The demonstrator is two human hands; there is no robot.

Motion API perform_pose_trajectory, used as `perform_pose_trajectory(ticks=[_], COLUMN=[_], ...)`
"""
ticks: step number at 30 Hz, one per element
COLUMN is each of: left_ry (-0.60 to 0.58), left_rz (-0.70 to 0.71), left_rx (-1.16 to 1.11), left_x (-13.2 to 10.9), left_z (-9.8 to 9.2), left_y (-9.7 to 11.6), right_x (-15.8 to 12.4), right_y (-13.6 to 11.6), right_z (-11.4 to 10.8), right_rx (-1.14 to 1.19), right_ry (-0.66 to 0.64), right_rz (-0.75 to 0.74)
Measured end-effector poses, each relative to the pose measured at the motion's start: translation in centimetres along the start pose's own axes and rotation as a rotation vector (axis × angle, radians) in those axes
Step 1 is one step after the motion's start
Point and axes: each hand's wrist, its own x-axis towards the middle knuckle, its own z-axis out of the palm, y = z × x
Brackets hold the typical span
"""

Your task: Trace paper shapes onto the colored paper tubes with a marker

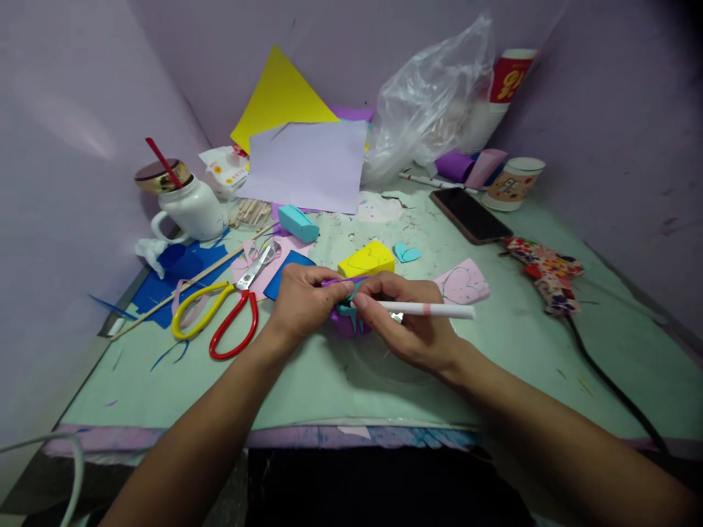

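Observation:
My left hand [304, 301] is closed on the rim of a small purple and teal craft piece [349, 323], pinching it between thumb and fingers. Its exact shape is partly hidden by my hands. A white pen with a pink band [447, 311] is gripped in my right hand [414, 322], whose fingertips meet the same piece; the pen's tip is hidden. Just beyond my hands lies yellow paper with a drawn heart [367, 259]. Near it are a cut teal heart [407, 252] and pink paper with a heart outline [464, 282].
Scissors [242, 289] lie open at left, among blue paper [187, 274] and a thin wooden stick [176, 293]. A white mug [195, 208] stands behind them. Farther right are a phone [470, 214], a paper cup [513, 187] and a cloth-covered object with a black cord [549, 274].

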Motion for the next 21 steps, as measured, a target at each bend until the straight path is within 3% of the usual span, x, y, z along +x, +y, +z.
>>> perform_pose_trajectory(ticks=[21], left_ry=[-0.017], left_rz=[-0.014], left_rx=[0.085], left_x=[-0.16], left_z=[-0.12], left_y=[0.20], right_x=[-0.01], right_y=[-0.13], right_z=[0.05], right_rx=[0.011], right_ry=[-0.043], right_rz=[-0.039])
